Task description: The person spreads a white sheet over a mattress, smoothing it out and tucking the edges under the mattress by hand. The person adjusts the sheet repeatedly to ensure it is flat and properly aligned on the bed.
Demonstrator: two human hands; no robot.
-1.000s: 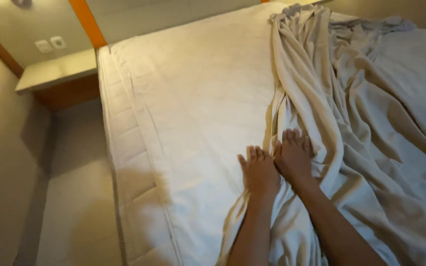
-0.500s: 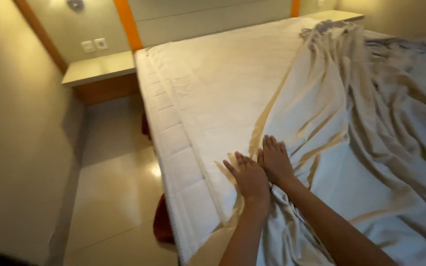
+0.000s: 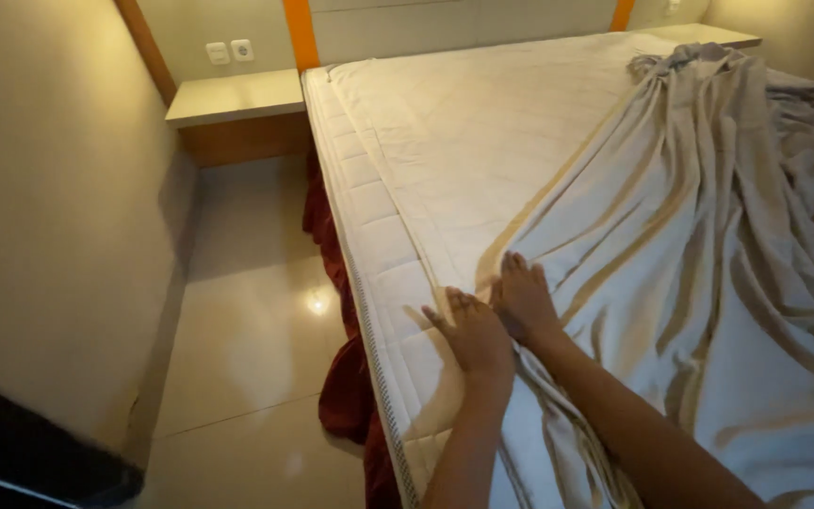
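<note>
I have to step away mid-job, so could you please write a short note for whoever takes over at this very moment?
Left hand: flat, palm down, on the sheet's edge near the mattress side.
Right hand: flat beside it, pressing the sheet.
Neither hand grips anything.
Sheet: bunched in long folds over the right part of the bed, gathered near the head end.
Done: the near edge is drawn up to the mattress side.
Left: the left part of the mattress is uncovered; the folds are not smoothed.
</note>
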